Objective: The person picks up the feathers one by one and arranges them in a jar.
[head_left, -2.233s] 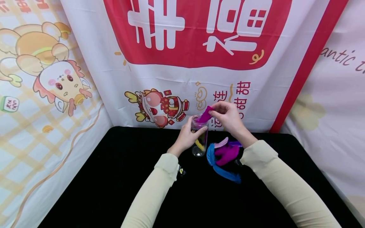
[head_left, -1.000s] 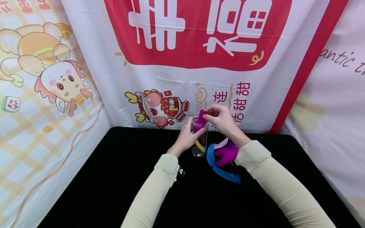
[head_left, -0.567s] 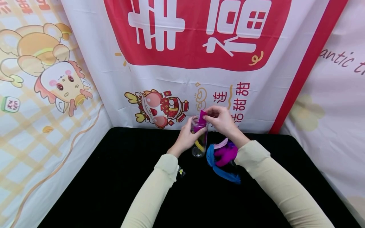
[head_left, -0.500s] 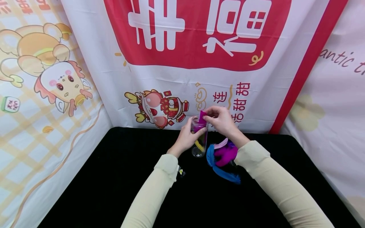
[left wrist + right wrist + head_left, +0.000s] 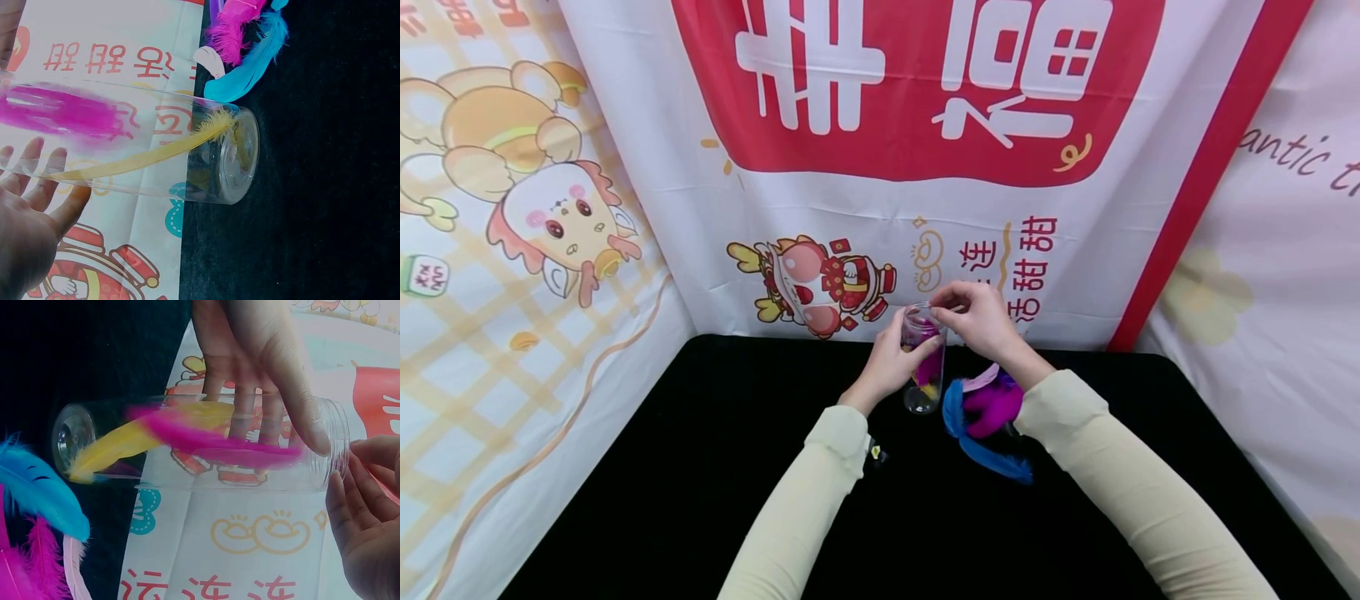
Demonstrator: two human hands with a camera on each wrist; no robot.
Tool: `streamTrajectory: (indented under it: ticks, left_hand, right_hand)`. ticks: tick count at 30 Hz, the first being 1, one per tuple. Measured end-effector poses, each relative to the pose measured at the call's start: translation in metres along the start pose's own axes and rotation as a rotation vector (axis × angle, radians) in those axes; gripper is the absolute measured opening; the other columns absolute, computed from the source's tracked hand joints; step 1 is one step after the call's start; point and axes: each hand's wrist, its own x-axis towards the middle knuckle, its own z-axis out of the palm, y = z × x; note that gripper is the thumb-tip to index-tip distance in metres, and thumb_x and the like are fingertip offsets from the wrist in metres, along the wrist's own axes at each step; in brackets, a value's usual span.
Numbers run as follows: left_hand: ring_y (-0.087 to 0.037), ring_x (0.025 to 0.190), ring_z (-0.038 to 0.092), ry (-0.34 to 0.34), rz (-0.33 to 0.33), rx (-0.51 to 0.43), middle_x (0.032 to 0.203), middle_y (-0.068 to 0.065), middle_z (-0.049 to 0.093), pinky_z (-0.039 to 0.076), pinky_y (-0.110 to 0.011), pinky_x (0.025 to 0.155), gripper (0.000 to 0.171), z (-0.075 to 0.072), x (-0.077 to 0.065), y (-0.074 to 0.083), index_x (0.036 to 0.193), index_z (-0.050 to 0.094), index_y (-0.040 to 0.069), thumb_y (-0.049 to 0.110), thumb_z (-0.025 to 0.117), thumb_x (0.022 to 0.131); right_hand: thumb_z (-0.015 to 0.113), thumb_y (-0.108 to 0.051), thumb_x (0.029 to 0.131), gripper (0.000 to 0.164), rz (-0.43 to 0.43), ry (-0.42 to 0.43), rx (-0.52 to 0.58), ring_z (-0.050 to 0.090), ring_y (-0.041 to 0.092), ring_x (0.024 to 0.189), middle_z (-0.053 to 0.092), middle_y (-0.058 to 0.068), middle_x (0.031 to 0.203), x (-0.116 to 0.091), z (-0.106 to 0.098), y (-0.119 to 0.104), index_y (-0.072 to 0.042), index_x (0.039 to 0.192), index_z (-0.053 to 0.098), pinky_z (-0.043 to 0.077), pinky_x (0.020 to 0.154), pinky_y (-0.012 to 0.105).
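Since half a second ago, the magenta feather [image 5: 929, 367] has been moved down from the mouth into the clear jar [image 5: 921, 405], and is now seen wholly below the rim. A yellow feather [image 5: 125, 449] is also contained there, its fluffy end near the base. The jar is gripped, roughly upright, by the left hand [image 5: 891, 358]. Nothing is seen held by the right hand [image 5: 979, 318], its fingers loosely bent at the rim. Near the jar, blue feathers [image 5: 992, 459] and a pale pink feather [image 5: 982, 379] are laid on the black table [image 5: 700, 483].
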Motion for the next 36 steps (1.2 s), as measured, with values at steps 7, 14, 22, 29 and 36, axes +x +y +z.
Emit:
streamTrajectory:
  ticks: [7,14,22,29,36]
  left_hand:
    - [-0.017,0.127,0.057,0.001,-0.01,0.004,0.139,-0.005,0.06,0.046,-0.042,0.108,0.079,0.0,0.0,0.0,0.154,0.037,0.018,0.057,0.069,0.093]
    - [-0.017,0.124,0.059,0.0,0.001,-0.005,0.135,-0.003,0.062,0.047,-0.043,0.107,0.077,0.001,0.0,-0.001,0.152,0.038,0.018,0.056,0.069,0.094]
    - [-0.018,0.12,0.059,-0.003,0.013,-0.027,0.13,0.001,0.063,0.045,-0.051,0.108,0.075,0.001,0.001,0.0,0.151,0.039,0.017,0.054,0.07,0.094]
    - [-0.019,0.123,0.058,-0.008,-0.001,-0.014,0.133,0.001,0.062,0.045,-0.05,0.108,0.078,0.0,0.001,0.0,0.152,0.037,0.018,0.059,0.068,0.093]
    - [-0.021,0.127,0.057,-0.008,0.007,-0.01,0.14,-0.012,0.06,0.044,-0.047,0.109,0.079,0.001,0.001,0.0,0.153,0.037,0.016,0.058,0.068,0.094]
  right_hand:
    - [0.075,-0.011,0.094,0.011,0.0,-0.007,-0.008,0.072,0.022,0.086,0.076,0.007,0.1,-0.001,0.001,0.002,-0.007,0.104,0.077,0.059,0.079,0.041]
    - [0.073,-0.01,0.095,0.013,-0.002,-0.024,0.018,0.072,0.023,0.088,0.076,0.008,0.102,-0.003,-0.002,0.0,-0.005,0.106,0.076,0.059,0.08,0.041]
    - [0.073,-0.009,0.095,0.015,-0.018,-0.038,0.053,0.071,0.026,0.091,0.075,0.01,0.103,-0.007,-0.014,-0.004,-0.001,0.107,0.075,0.058,0.079,0.041]
    - [0.073,-0.013,0.096,0.018,-0.016,-0.052,0.058,0.07,0.026,0.095,0.074,0.011,0.106,-0.013,-0.024,0.0,-0.001,0.109,0.075,0.058,0.08,0.037]
    - [0.074,-0.012,0.095,0.019,-0.001,-0.048,0.066,0.07,0.03,0.094,0.074,0.013,0.106,-0.016,-0.028,0.007,0.001,0.11,0.074,0.057,0.076,0.028]
